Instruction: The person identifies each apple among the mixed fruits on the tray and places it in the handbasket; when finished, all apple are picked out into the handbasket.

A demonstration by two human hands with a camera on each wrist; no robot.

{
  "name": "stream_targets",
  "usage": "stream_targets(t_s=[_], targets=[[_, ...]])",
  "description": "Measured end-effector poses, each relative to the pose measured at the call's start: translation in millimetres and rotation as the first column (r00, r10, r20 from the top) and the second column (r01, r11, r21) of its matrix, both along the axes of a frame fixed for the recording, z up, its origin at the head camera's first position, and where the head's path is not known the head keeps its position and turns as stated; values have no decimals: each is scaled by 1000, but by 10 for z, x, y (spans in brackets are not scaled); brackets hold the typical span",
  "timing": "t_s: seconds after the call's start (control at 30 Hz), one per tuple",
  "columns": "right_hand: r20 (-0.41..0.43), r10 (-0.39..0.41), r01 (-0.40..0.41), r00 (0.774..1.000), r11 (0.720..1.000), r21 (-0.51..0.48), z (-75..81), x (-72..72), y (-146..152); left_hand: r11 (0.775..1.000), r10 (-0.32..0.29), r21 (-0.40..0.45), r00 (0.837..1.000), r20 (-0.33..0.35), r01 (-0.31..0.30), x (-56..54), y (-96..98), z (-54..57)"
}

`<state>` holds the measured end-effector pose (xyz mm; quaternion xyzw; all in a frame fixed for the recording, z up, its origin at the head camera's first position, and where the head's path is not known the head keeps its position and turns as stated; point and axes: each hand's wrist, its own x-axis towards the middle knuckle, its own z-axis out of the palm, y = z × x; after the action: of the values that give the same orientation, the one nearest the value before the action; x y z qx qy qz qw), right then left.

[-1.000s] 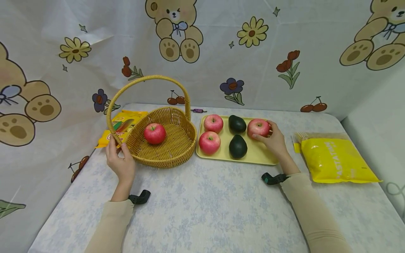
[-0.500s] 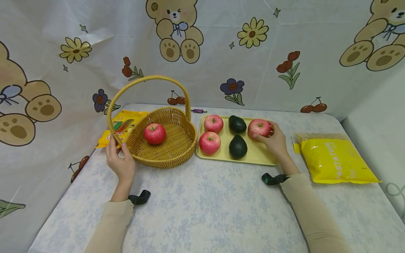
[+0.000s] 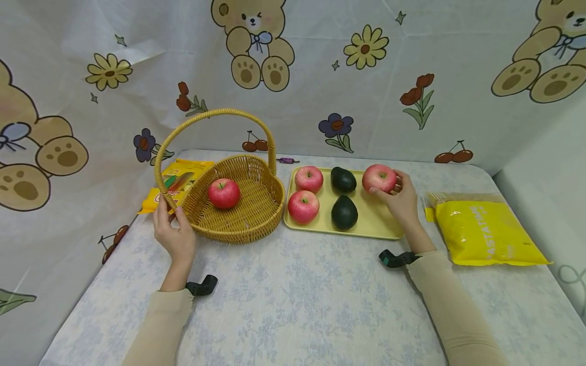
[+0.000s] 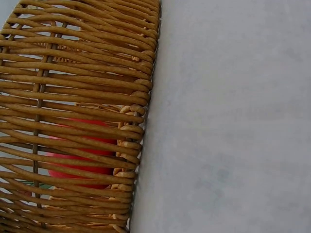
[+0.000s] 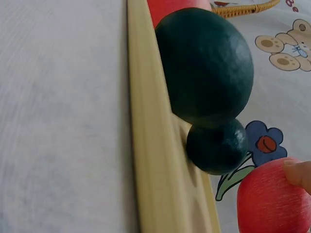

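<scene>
My right hand (image 3: 402,203) grips a red apple (image 3: 378,178) over the right part of the yellow tray (image 3: 380,223), thumb on its near side and fingers behind it. In the right wrist view, a fingertip presses on this apple (image 5: 272,199). Two more apples (image 3: 303,207) lie at the tray's left end, beside two dark green avocados (image 3: 344,212). My left hand (image 3: 175,234) holds the wicker basket (image 3: 242,235) at its left side, by the foot of the handle. One apple (image 3: 224,193) sits inside the basket; its red shows through the weave in the left wrist view.
A yellow-orange packet (image 3: 183,175) lies behind the basket on the left. To the right of the tray is a yellow pasta bag (image 3: 490,231). A small purple-wrapped item (image 3: 287,160) lies near the back edge, against the patterned curtain (image 3: 302,61).
The right hand has raised the apple slightly from the tray and shifted it a little to the right. The left hand and the basket have stayed in place.
</scene>
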<state>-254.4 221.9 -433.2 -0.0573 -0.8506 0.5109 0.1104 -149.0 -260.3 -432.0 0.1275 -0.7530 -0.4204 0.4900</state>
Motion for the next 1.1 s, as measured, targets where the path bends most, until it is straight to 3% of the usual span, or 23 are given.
stream_targets(t_s=[0.3,0.63,0.83,1.1], targets=[[2,47,-47,999,999,-28,215,92,-107,1000,2,1,1000,-1,-2,-2,-6,-16],[-121,199,-212,972,972,-104,482,291,-440,1000,6,4,1000,-8,-6,1,-19,-19],[-148,325,-342,934,934,-100,649,367,-785,1000,5,8,1000,-12,-4,-13,-17,-15],[-181,497,-521,849,844,-128,786,381,-1376,1000,-2,0,1000,-21,2,-27,-11,-26]])
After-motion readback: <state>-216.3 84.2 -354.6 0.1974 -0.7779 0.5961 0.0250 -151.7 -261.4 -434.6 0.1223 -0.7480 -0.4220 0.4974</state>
